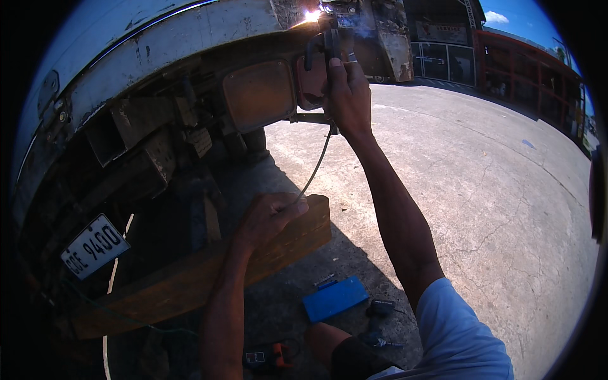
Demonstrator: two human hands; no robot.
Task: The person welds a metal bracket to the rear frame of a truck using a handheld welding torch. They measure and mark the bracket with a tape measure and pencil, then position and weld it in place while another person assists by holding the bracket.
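Note:
My right hand (347, 101) is raised beneath the pale, worn rear edge (139, 54) of a vehicle, closed on a black welding holder (330, 44). A bright welding glare (311, 16) with bluish smoke shows just beyond the holder's top. A grey cable (320, 155) hangs from below that hand down to my left hand (272, 218), whose fingers are pinched on it, just over a rusty beam (272, 259). Two squarish panels, one rust-orange (256, 95) and one darker red (307, 85), sit under the body beside the holder.
A blue flat case (335, 297), dark tools (381, 308) and an orange-black machine (273, 356) lie on the concrete ground (481, 196) below me, near my knee. A white plate (95, 247) is at lower left. A red metal structure (525, 76) and building front (443, 57) stand behind.

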